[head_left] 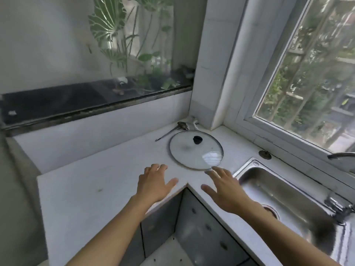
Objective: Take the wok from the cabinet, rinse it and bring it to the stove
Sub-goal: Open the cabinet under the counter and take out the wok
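Left hand [153, 184]: spread flat, palm down, fingers wide, empty, over the inner corner of the white surface [92, 181].
Right hand [223, 191]: also wide and empty, palm down, fingertips at the 6 o'clock edge of the glass lid [196, 149]; contact with the lid cannot be told.
Glass lid: flat on the surface at 12 o'clock from the hands, black knob up, metal rim all round.
Ladle [173, 129]: at 11 o'clock from the lid, bowl toward the wall corner, thin handle running out to 8 o'clock.
Sink [284, 194]: stainless, sunk in the surface at 3 o'clock from the right hand, drain near the right forearm, faucet [341, 155] at the far right under the window [307, 73].
Cabinet [194, 227]: grey doors below the surface corner, at 6 o'clock between the forearms.
Wok: not visible anywhere in view; place cannot be told.
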Action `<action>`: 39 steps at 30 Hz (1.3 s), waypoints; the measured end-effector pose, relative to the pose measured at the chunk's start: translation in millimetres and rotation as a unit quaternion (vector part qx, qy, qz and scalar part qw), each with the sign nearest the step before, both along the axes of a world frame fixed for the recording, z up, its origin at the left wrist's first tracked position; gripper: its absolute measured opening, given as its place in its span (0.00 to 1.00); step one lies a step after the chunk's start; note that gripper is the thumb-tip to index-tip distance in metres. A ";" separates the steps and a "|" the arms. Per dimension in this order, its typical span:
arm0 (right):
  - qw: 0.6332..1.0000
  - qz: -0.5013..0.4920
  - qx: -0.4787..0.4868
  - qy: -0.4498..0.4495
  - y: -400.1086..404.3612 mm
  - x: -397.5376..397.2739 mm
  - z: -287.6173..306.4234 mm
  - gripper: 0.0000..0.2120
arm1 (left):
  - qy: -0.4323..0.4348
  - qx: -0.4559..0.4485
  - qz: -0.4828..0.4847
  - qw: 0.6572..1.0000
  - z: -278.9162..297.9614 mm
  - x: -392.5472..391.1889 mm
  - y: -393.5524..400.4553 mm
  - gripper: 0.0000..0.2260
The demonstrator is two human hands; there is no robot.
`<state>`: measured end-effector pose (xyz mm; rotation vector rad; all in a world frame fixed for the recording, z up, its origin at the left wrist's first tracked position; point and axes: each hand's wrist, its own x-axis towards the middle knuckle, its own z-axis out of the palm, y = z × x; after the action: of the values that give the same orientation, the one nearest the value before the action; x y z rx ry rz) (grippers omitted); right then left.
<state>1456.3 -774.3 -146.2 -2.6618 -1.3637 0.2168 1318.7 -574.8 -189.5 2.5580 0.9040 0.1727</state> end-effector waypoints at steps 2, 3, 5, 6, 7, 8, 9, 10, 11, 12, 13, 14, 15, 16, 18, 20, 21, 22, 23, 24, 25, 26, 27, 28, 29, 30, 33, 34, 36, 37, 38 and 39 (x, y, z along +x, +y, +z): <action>0.999 0.035 -0.003 0.024 23.3 4.7 -9.9 0.38 | 0.007 -0.004 0.039 0.999 -4.2 -7.6 14.1 0.30; 0.998 0.051 -0.004 0.034 34.1 8.5 -16.1 0.34 | 0.011 -0.009 0.061 0.998 -8.0 -11.7 18.9 0.30; 0.995 0.090 -0.009 0.048 54.4 17.4 -28.8 0.32 | 0.022 -0.021 0.105 0.994 -16.9 -20.3 23.1 0.30; 0.992 0.111 -0.013 0.055 63.8 22.5 -35.5 0.33 | 0.031 -0.024 0.125 0.991 -21.0 -24.6 23.2 0.30; 0.989 0.131 -0.019 0.062 72.2 26.6 -42.3 0.33 | 0.040 -0.024 0.143 0.989 -25.0 -29.7 21.6 0.30; 0.986 0.155 -0.023 0.064 79.7 31.0 -50.0 0.31 | 0.050 -0.024 0.162 0.985 -29.0 -34.6 19.0 0.30; 0.981 0.180 -0.030 0.066 86.5 34.8 -57.0 0.30 | 0.058 -0.025 0.184 0.981 -32.6 -39.6 15.0 0.30; 0.976 0.205 -0.035 0.069 93.4 38.1 -64.1 0.29 | 0.064 -0.030 0.205 0.976 -35.4 -44.2 10.4 0.30; 0.971 0.224 -0.043 0.074 99.4 40.3 -69.6 0.30 | 0.071 -0.034 0.225 0.971 -38.5 -47.9 4.7 0.30; 0.966 0.242 -0.053 0.078 104.6 41.8 -75.1 0.31 | 0.077 -0.037 0.243 0.966 -41.9 -51.3 -1.9 0.30; 0.961 0.258 -0.063 0.080 109.9 41.7 -79.3 0.32 | 0.085 -0.038 0.259 0.961 -45.0 -54.8 -8.0 0.31; 0.956 0.272 -0.070 0.081 115.0 41.3 -84.1 0.33 | 0.089 -0.043 0.274 0.957 -47.4 -58.2 -13.2 0.31; 0.953 0.283 -0.075 0.082 119.2 40.1 -88.2 0.32 | 0.087 -0.054 0.290 0.952 -50.1 -61.9 -18.2 0.30; 0.949 0.293 -0.078 0.083 122.2 38.3 -92.5 0.30 | 0.084 -0.068 0.305 0.946 -51.9 -65.4 -24.1 0.30; 0.944 0.305 -0.082 0.093 124.4 32.4 -98.5 0.28 | 0.078 -0.094 0.330 0.936 -55.3 -72.3 -35.8 0.29; 0.940 0.314 -0.088 0.098 126.2 25.7 -102.1 0.28 | 0.069 -0.117 0.349 0.927 -60.7 -78.7 -45.1 0.28; 0.938 0.321 -0.092 0.094 126.8 22.3 -103.7 0.28 | 0.061 -0.130 0.356 0.923 -63.1 -82.4 -49.3 0.28; 0.936 0.327 -0.094 0.089 127.8 18.7 -106.2 0.28 | 0.048 -0.140 0.362 0.920 -66.4 -86.2 -52.7 0.28; 0.935 0.329 -0.099 0.088 128.5 14.7 -108.9 0.28 | 0.038 -0.149 0.364 0.918 -70.7 -90.2 -55.9 0.28; 0.935 0.325 -0.103 0.093 129.6 10.7 -113.0 0.27 | 0.030 -0.156 0.368 0.916 -74.6 -94.1 -59.0 0.28; 0.936 0.321 -0.103 0.098 130.8 7.2 -117.3 0.27 | 0.021 -0.160 0.373 0.914 -78.7 -97.9 -61.6 0.28; 0.935 0.323 -0.105 0.098 131.8 4.4 -121.7 0.27 | 0.011 -0.166 0.375 0.912 -82.7 -100.8 -63.6 0.28; 0.933 0.329 -0.109 0.095 132.6 2.3 -126.4 0.27 | -0.001 -0.173 0.379 0.909 -88.8 -104.0 -65.1 0.27; 0.931 0.335 -0.115 0.092 133.5 0.7 -132.1 0.27 | -0.015 -0.184 0.384 0.905 -94.0 -107.1 -66.0 0.27; 0.930 0.337 -0.118 0.091 134.3 -0.4 -138.3 0.28 | -0.030 -0.206 0.390 0.897 -100.3 -110.3 -66.5 0.26; 0.929 0.339 -0.117 0.094 135.1 -1.7 -144.7 0.28 | -0.055 -0.233 0.398 0.886 -105.0 -112.2 -67.6 0.25; 0.925 0.346 -0.122 0.101 140.9 -2.1 -163.4 0.28 | -0.150 -0.336 0.436 0.821 -121.5 -109.2 -68.5 0.19; 0.925 0.346 -0.120 0.103 143.3 -1.5 -170.2 0.28 | -0.192 -0.374 0.454 0.786 -126.1 -105.9 -67.6 0.16; 0.925 0.346 -0.118 0.106 147.3 -0.6 -182.8 0.28 | -0.296 -0.465 0.494 0.672 -138.2 -97.0 -64.3 0.16; 0.925 0.346 -0.116 0.104 149.9 0.2 -189.1 0.28 | -0.350 -0.501 0.511 0.605 -145.4 -91.9 -63.1 0.19; 0.926 0.347 -0.109 0.099 152.8 1.1 -195.5 0.28 | -0.396 -0.519 0.523 0.548 -152.8 -86.5 -62.3 0.21; 0.928 0.346 -0.100 0.093 156.2 1.7 -201.5 0.27 | -0.431 -0.531 0.533 0.499 -161.7 -81.5 -61.5 0.23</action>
<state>1458.0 -618.1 -347.7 -2.0981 -2.2481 0.6906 1237.2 -636.3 -351.2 0.3278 1.3240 0.8169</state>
